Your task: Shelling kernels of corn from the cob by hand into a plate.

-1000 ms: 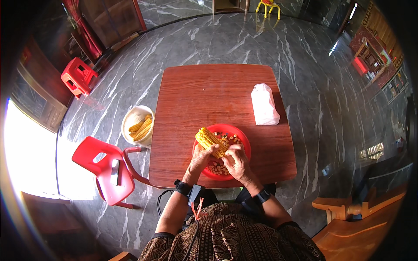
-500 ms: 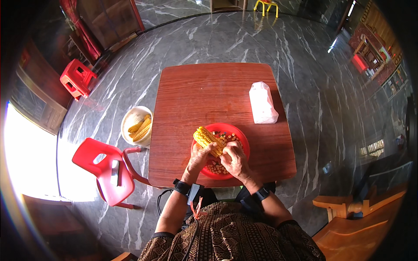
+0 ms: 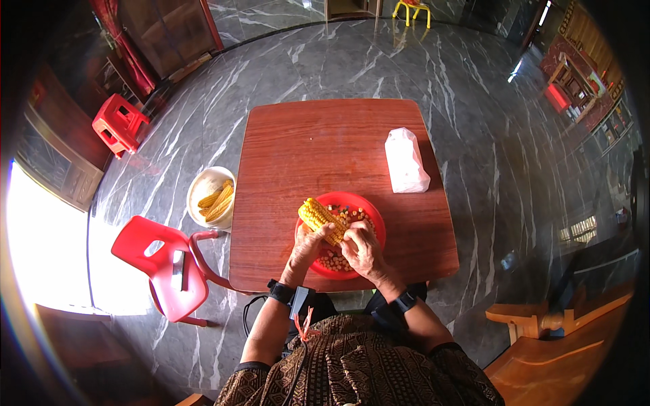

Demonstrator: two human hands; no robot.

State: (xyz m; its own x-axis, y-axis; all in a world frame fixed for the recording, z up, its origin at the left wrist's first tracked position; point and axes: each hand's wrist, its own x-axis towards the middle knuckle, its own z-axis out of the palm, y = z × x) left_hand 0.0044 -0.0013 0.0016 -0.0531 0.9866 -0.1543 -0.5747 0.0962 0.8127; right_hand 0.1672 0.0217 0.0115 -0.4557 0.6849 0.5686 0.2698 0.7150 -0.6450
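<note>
My left hand [image 3: 308, 247] is wrapped round a yellow ear of corn [image 3: 317, 215], which tilts with its far end toward the upper left. At the near end of the same ear, my right hand [image 3: 363, 252] has its fingers curled and pressed against the kernels. Both hands are over a round red basin [image 3: 376, 210] near the front edge of the table. Loose kernels [image 3: 336, 261] in yellow and darker shades lie in the basin. What is under my right fingertips is hidden.
The basin rests on a reddish-brown wooden table [image 3: 318, 145]. A white plastic-wrapped pack [image 3: 406, 161] lies at its right. Left of the table stand a white bucket [image 3: 196, 196] holding several corn cobs [image 3: 218, 201] and a red chair [image 3: 183, 291]. Farther off is a red stool [image 3: 119, 123].
Both hands keep hold of the ear in nearly the same position over the basin. The whole view has shifted very slightly; nothing else has visibly moved.
</note>
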